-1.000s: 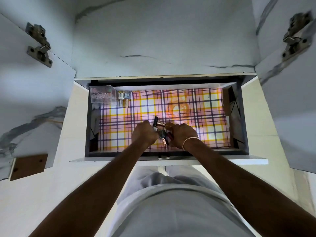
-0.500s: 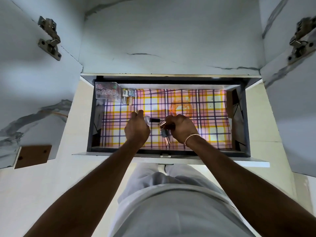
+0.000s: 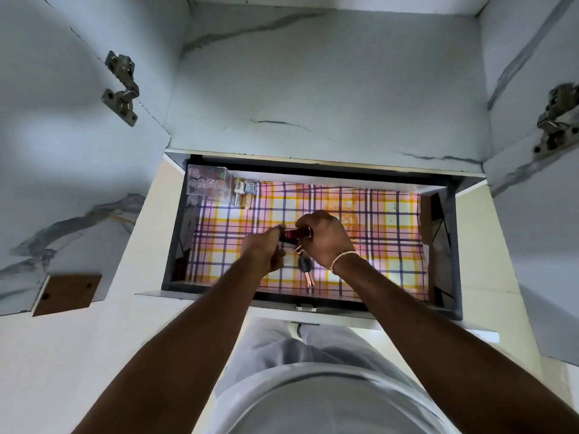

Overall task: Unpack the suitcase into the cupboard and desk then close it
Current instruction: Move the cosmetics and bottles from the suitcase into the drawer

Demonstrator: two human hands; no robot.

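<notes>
both hands are over an open drawer (image 3: 170, 233) at the bottom of the cupboard (image 3: 313, 89), whose floor is covered with a plaid liner (image 3: 391, 245) in pink, yellow and purple. the right hand (image 3: 326, 239) is curled around a bundle of small cosmetic bottles: a dark red tube (image 3: 296, 234) lies sideways at the top of the fist, and a grey bottle with a rose-gold cap (image 3: 306, 270) hangs down from below the palm, its cap pointing toward the front edge of the drawer. the left hand (image 3: 266, 250) sits just beside it, fingers pressed together at the left end of the red tube, pinching it there; exactly how much of it the fingertips cover is hard to make out. a thin pale bracelet (image 3: 343, 258) circles the right wrist. in the drawer's back left corner stands a clear plastic organiser box (image 3: 208, 183), with a few small glass vials (image 3: 244, 194) just beside it to the right. two cupboard doors stand open on either side, a metal hinge (image 3: 122, 87) on the left one and another hinge (image 3: 556, 120) on the right one. the suitcase is out of view.
</notes>
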